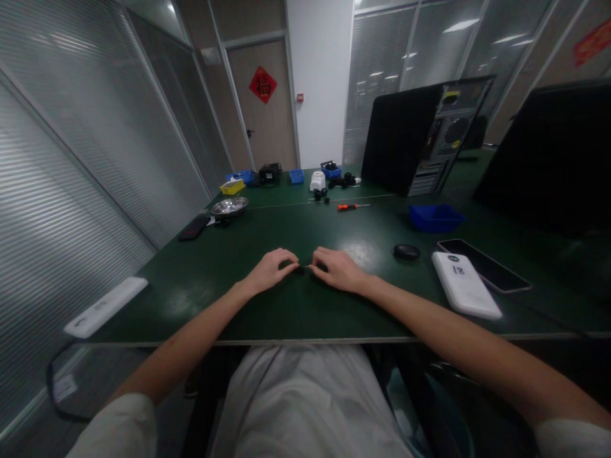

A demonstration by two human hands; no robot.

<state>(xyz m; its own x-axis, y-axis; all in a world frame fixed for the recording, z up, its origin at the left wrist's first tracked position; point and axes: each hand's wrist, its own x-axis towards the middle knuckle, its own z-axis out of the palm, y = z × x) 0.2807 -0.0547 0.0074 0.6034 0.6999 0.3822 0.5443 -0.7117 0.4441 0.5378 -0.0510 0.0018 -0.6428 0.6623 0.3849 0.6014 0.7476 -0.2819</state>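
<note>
Both hands rest low over the green table (200, 318), close together near its front middle. My left hand (273, 270) has thumb and fingers pinched around a small black piece (300, 270). Facing it, my right hand (336, 268) is pinched on a tiny thin light piece (308, 266) that points toward the black one. Whether the two small pieces touch cannot be made out. Farther back lies an orange-and-black screwdriver (347, 207), apart from both hands.
At right are a black oval object (407, 252), a white power bank (465, 285), a phone (487, 264), a blue tray (435, 218) and a computer case (403, 137). A metal bowl (230, 206) stands back left; a white power strip (105, 306) lies front left.
</note>
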